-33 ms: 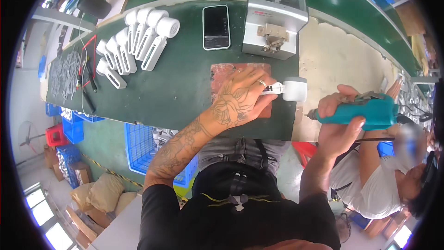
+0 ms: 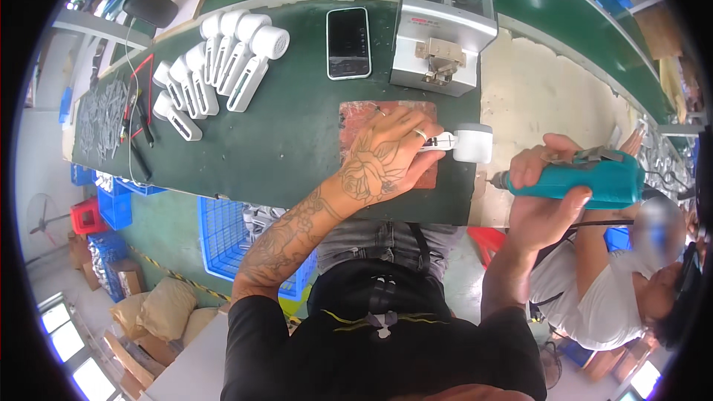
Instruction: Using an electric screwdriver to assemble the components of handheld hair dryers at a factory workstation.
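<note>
My left hand presses a white handheld device down on a reddish-brown mat. Its fingers are closed around the slotted handle, which they mostly cover, while the round grey-rimmed head points right. To the right of the mat, my right hand grips a teal electric screwdriver from below, with the thumb and fingers wrapped on its body. The screwdriver lies about level, and its thin tip points left, apart from the device. Several more white devices of the same shape lie in two rows at the left.
A phone lies beyond the mat, beside a grey metal machine. Thin grey parts and dark-handled tools are at the far left. A blue crate stands below the table edge. Another person sits close at the right.
</note>
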### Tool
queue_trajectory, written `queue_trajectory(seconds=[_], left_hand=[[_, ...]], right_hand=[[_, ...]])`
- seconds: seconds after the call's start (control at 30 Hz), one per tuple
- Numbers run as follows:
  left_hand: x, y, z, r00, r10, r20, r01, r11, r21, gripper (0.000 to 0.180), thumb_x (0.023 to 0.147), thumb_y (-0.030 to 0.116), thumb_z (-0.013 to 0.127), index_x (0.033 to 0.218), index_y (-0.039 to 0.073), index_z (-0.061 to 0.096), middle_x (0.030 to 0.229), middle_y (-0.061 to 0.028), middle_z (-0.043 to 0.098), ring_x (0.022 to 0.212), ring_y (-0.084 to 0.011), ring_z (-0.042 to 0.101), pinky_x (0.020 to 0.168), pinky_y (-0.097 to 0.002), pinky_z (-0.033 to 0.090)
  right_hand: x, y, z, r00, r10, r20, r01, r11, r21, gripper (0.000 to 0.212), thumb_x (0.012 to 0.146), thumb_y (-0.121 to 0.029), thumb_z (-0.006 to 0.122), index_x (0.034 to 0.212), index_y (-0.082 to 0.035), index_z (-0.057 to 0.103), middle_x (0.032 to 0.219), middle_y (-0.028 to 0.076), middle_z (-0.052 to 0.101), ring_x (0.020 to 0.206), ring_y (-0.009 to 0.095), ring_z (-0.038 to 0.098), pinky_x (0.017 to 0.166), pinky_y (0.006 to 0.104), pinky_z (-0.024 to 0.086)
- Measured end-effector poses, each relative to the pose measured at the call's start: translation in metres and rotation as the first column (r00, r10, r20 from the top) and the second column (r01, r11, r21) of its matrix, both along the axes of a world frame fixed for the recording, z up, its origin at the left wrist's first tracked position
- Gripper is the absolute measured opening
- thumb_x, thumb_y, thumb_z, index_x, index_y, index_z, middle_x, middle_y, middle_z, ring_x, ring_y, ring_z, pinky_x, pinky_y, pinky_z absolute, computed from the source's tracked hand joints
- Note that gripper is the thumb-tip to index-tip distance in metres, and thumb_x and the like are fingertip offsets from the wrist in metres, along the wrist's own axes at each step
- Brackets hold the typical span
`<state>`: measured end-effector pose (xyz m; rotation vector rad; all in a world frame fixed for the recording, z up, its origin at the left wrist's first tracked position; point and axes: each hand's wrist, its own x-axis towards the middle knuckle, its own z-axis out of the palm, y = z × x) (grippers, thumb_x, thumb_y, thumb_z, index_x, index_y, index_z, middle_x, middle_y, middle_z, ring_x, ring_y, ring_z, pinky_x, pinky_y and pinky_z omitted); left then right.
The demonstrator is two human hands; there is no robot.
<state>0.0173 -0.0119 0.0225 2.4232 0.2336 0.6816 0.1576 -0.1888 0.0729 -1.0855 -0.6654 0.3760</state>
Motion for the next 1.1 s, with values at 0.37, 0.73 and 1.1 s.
queue_trajectory(seconds=[0.37, 0.73, 1.1], left_hand=[[-0.011, 0.001, -0.009, 0.997, 0.031, 0.065, -0.033, 0.999, 0.026, 0.029, 0.084, 0.023, 0.078, 0.107, 0.008, 0.070, 0.104, -0.0070, 0.068, 0.102, -0.0307, 0.065, 0.095, -0.0465, 0.050], [-0.003, 0.004, -0.026, 0.980, -0.010, 0.199, 0.012, 1.000, -0.009, 0.031, 0.080, 0.018, 0.082, 0.103, 0.002, 0.068, 0.100, -0.0090, 0.066, 0.092, -0.0312, 0.064, 0.085, -0.0437, 0.052], [-0.006, 0.006, -0.024, 0.981, -0.010, 0.194, 0.011, 1.000, -0.001, 0.035, 0.080, 0.023, 0.082, 0.107, 0.006, 0.066, 0.103, -0.0091, 0.064, 0.099, -0.0333, 0.063, 0.089, -0.0468, 0.051]], right_hand=[[-0.018, 0.084, 0.013, 0.994, 0.035, 0.107, -0.034, 0.999, -0.017, 0.096, 0.084, -0.080, 0.059, 0.116, 0.010, 0.054, 0.066, 0.006, 0.054, 0.057, 0.018, 0.054, 0.056, 0.0326, 0.045], [-0.023, 0.081, 0.001, 0.991, 0.078, 0.106, -0.073, 0.996, -0.053, 0.097, 0.083, -0.081, 0.059, 0.118, 0.010, 0.053, 0.066, 0.006, 0.054, 0.057, 0.017, 0.054, 0.056, 0.0326, 0.045], [-0.026, 0.088, -0.004, 0.993, 0.012, 0.120, -0.001, 0.996, -0.092, 0.094, 0.082, -0.083, 0.057, 0.116, 0.005, 0.056, 0.064, 0.003, 0.049, 0.057, 0.016, 0.046, 0.056, 0.0336, 0.039]])
